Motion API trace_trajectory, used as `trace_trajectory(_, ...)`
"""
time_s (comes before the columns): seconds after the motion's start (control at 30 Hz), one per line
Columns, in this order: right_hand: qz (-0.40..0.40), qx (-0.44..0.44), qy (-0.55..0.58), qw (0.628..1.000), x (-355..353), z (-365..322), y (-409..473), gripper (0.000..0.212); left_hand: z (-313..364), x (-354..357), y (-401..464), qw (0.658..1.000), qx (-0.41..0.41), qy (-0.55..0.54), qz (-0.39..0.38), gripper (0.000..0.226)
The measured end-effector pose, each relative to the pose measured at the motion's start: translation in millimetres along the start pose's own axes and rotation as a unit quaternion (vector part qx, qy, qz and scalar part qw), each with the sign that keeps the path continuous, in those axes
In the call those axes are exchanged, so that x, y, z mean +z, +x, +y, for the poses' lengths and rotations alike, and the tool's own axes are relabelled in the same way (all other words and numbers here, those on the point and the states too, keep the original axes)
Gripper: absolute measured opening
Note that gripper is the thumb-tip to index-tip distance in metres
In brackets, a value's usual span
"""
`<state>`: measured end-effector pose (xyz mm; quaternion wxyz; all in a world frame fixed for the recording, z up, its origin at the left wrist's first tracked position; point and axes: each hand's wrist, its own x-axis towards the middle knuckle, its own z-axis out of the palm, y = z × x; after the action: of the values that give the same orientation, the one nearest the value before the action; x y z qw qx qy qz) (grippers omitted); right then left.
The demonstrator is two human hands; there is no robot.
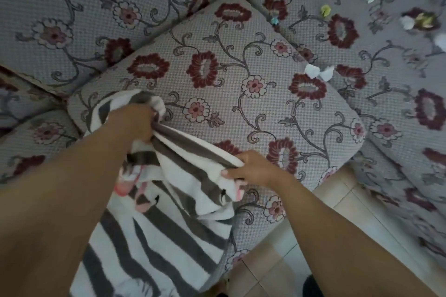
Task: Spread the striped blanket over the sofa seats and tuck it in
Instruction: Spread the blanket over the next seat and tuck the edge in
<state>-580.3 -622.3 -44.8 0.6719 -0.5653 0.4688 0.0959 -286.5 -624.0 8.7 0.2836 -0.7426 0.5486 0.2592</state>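
The striped blanket [169, 219], grey and white with pink marks, hangs bunched from the front left of the corner seat cushion [241, 94] down toward the floor. My left hand [135, 123] is shut on a gathered edge of the blanket near the cushion's left side. My right hand [251, 169] pinches another part of that edge near the cushion's front. A short stretch of blanket runs taut between the two hands. Most of the floral cushion lies uncovered.
Floral back cushions [96, 14] rise behind and to the left; another seat [398, 79] extends right. Small crumpled paper scraps [318, 71] lie on the seats, with more scraps [410, 20] at the upper right. Beige floor tiles [313, 229] show below the sofa front.
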Motion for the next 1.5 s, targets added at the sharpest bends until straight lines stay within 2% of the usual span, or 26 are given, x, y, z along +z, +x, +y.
trace_trajectory(0.07, -0.079, 0.041, 0.198, 0.976, -26, -9, -19, 0.040, 7, -48, 10, 0.996, 0.000, -0.051, 0.073, 0.028)
trace_trajectory(0.1, -0.076, 0.044, 0.242, 0.966, -40, -14, -28, 0.047, 19, -72, 14, 0.988, 0.002, -0.070, 0.138, 0.025)
trace_trajectory(0.13, -0.031, 0.043, 0.262, 0.964, -56, -20, -37, 0.046, 36, -98, 17, 0.974, 0.010, -0.085, 0.209, 0.021)
trace_trajectory(0.17, 0.048, 0.039, 0.265, 0.962, -68, -25, -41, 0.036, 54, -118, 19, 0.959, 0.020, -0.093, 0.269, 0.016)
trace_trajectory(0.23, 0.264, 0.037, 0.243, 0.932, -93, -29, -46, 0.019, 94, -142, 22, 0.936, 0.060, -0.106, 0.331, 0.008)
trace_trajectory(0.3, 0.417, 0.044, 0.225, 0.880, -114, -21, -44, 0.011, 130, -138, 26, 0.930, 0.103, -0.159, 0.314, 0.018)
trace_trajectory(0.33, 0.460, 0.057, 0.204, 0.863, -120, -13, -42, 0.012, 145, -128, 28, 0.933, 0.120, -0.189, 0.282, 0.028)
trace_trajectory(0.4, 0.488, 0.118, 0.154, 0.851, -121, 6, -36, 0.021, 165, -97, 27, 0.938, 0.162, -0.238, 0.194, 0.047)
trace_trajectory(0.47, 0.472, 0.168, 0.126, 0.856, -111, 24, -29, 0.027, 175, -64, 27, 0.939, 0.211, -0.245, 0.120, 0.058)
trace_trajectory(0.53, 0.427, 0.192, 0.095, 0.879, -95, 35, -27, 0.039, 174, -39, 23, 0.933, 0.238, -0.256, 0.091, 0.064)
trace_trajectory(0.63, 0.380, 0.224, -0.050, 0.896, -76, 38, -27, 0.066, 154, -18, 16, 0.920, 0.236, -0.290, 0.115, 0.058)
trace_trajectory(0.73, 0.373, 0.220, -0.224, 0.873, -58, 14, -18, 0.075, 108, -5, 8, 0.921, 0.201, -0.305, 0.137, 0.056)
trace_trajectory(0.87, 0.355, 0.082, -0.317, 0.876, -21, -52, 4, 0.070, 31, 6, -5, 0.927, 0.120, -0.321, 0.151, 0.049)
trace_trajectory(1.07, 0.195, -0.116, -0.396, 0.890, 80, -151, 58, 0.054, -109, 52, -47, 0.919, 0.026, -0.357, 0.165, 0.045)
trace_trajectory(1.17, 0.114, -0.166, -0.431, 0.880, 154, -186, 90, 0.052, -188, 102, -77, 0.920, -0.035, -0.359, 0.155, 0.043)
trace_trajectory(1.27, 0.058, -0.197, -0.462, 0.862, 220, -206, 126, 0.053, -258, 161, -100, 0.920, -0.106, -0.354, 0.127, 0.052)
trace_trajectory(1.37, 0.041, -0.221, -0.526, 0.820, 286, -215, 169, 0.063, -319, 224, -114, 0.926, -0.171, -0.327, 0.082, 0.063)
trace_trajectory(1.43, 0.027, -0.206, -0.561, 0.801, 329, -213, 194, 0.070, -351, 262, -112, 0.933, -0.188, -0.296, 0.082, 0.072)
trace_trajectory(1.5, 0.038, -0.190, -0.603, 0.774, 358, -205, 211, 0.073, -367, 287, -107, 0.935, -0.195, -0.282, 0.094, 0.071)
